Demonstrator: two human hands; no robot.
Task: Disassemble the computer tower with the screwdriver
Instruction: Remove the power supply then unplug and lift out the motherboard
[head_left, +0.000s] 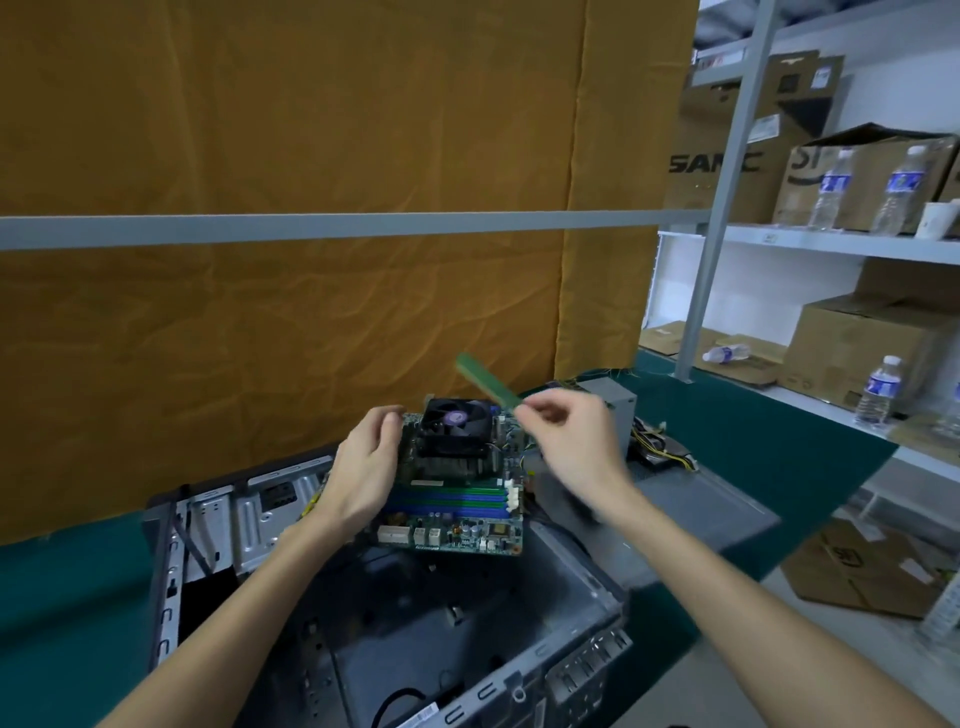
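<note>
— Where's the computer case (457, 639) right now?

— Lying open on the green table (769, 441), side panel off, just in front of the person. Inside it I see bare metal floor and a black cable near the front edge. The circuit board (457, 499) is out of the case, held above its far end.

— Who has hold of the board?

— The left hand (363, 467) grips its left edge, fingers curled round it. A black fan (454, 421) sits on the board, and green and blue slots run across the middle.

— And the other hand?

— The right hand (566, 431) is raised above the board, thumb and fingertips pinching one end of a green memory stick (488, 382), which angles up and to the left, clear of the slots.

— Anything beside the case?

— A grey power box (615, 410) with loose wires behind the right hand. Shelves (841, 244) on the right hold cardboard boxes (857, 176) and water bottles (831, 192); I can't tell what the boxes contain.
</note>
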